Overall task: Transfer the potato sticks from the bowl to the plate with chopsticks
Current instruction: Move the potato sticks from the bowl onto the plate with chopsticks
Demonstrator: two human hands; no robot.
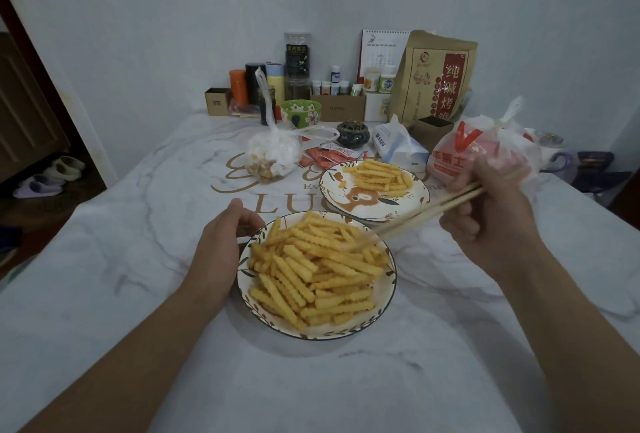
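Note:
A patterned bowl [349, 331] in the middle of the table is heaped with crinkle-cut potato sticks [311, 269]. My left hand [221, 242] grips the bowl's left rim. My right hand [488, 214] holds a pair of wooden chopsticks [433, 209] slanting down to the left. Their blurred tips reach into the pile at the bowl's far right side. Behind the bowl, touching its far rim, a plate [367, 205] with an animal print carries a smaller heap of sticks [381, 176].
A knotted plastic bag of snacks [273, 155], red sauce packets [322, 157], a tissue pack [398, 146] and a red-and-white takeaway bag [485, 152] lie behind the plate. Jars, boxes and a brown paper bag [436, 79] line the wall. The table's left edge drops to the floor.

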